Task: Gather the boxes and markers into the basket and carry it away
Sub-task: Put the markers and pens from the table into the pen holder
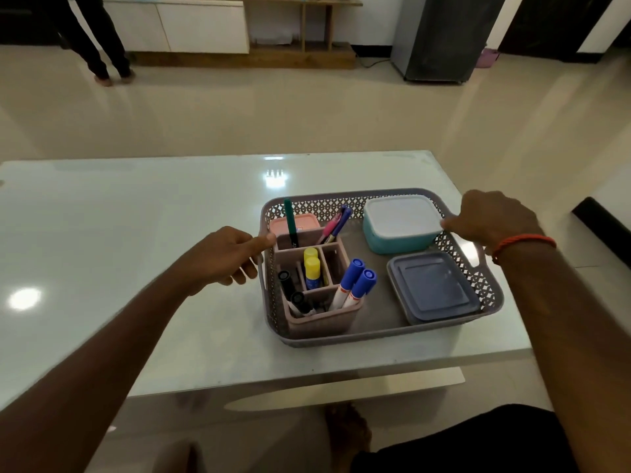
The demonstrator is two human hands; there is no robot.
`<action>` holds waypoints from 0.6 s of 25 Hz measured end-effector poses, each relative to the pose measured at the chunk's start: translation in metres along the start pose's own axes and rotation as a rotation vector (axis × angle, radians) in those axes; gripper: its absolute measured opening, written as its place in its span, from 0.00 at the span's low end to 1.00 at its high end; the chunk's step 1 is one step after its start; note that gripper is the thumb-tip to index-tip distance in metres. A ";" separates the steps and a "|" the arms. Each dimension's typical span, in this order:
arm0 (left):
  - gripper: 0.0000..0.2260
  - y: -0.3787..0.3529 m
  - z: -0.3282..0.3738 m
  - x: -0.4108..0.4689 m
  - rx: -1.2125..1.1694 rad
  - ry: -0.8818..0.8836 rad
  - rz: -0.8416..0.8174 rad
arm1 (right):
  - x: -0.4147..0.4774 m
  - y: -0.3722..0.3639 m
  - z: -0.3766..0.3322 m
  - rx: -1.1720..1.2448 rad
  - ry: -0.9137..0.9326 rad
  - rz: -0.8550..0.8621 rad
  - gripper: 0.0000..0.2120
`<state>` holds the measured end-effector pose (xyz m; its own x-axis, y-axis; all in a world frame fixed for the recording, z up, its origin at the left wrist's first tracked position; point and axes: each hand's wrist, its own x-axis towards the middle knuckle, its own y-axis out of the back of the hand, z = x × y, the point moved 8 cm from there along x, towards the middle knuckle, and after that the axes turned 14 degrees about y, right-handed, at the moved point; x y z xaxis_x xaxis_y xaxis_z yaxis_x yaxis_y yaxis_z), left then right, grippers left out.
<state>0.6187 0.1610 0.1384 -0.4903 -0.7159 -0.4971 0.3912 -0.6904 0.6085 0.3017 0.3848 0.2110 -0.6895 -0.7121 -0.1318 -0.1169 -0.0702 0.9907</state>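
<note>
head view. basket (pixel 341 337), grey with lattice walls, sits on the pale glossy table (pixel 136 233), toward its near right part.

contents: teal box with white lid (pixel 399 223) at the far right corner; flat grey-blue box (pixel 433 288) just in front of it, against the right wall; pink box (pixel 302 220) at the far left corner, mostly hidden behind a pink divided holder (pixel 321 322). the holder stands along the left wall. in it: two blue-capped markers (pixel 356 281) leaning right, two yellow-capped sticks (pixel 312 268) upright in the middle cell, black markers (pixel 293 295) in the near left cell, a green marker (pixel 290 221) upright in the far cell, pink and purple pens (pixel 336 223) tilted right.

left hand (pixel 225 256): thumb tip on the left rim, fingers curled at the left handle, grasping the basket.

right hand (pixel 491 220): on the far right rim, thumb beside the teal box lid. fingers hidden behind the back of the hand, so cannot tell whether it is clenched on the rim; possibly only resting. red thread (pixel 522 242) on that wrist.

background: another person's legs (pixel 99 39) on the floor at the far left.
</note>
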 end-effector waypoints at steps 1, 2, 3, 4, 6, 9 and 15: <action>0.23 -0.001 0.003 -0.001 -0.038 -0.013 -0.019 | 0.001 -0.005 0.003 0.009 0.001 -0.016 0.20; 0.22 -0.001 0.004 -0.001 -0.080 -0.026 -0.027 | 0.003 -0.008 0.004 0.002 0.013 -0.015 0.18; 0.21 -0.001 0.006 -0.001 -0.122 -0.030 -0.032 | 0.005 -0.010 0.003 -0.017 0.033 -0.005 0.15; 0.21 -0.001 0.006 -0.002 -0.161 -0.026 -0.036 | 0.006 -0.011 0.001 -0.043 0.051 0.002 0.12; 0.20 0.002 0.002 -0.001 -0.219 -0.003 -0.033 | 0.009 -0.013 -0.006 -0.072 0.074 0.007 0.05; 0.18 0.013 -0.010 0.001 -0.258 0.009 -0.029 | 0.016 -0.017 -0.020 -0.057 0.098 0.012 0.06; 0.21 0.061 -0.046 0.013 -0.340 0.031 0.162 | 0.040 -0.036 -0.066 0.123 0.207 0.058 0.03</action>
<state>0.6724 0.1051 0.1402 -0.3791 -0.8179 -0.4328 0.7006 -0.5592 0.4433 0.3256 0.3130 0.1723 -0.5382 -0.8412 -0.0525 -0.1765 0.0516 0.9829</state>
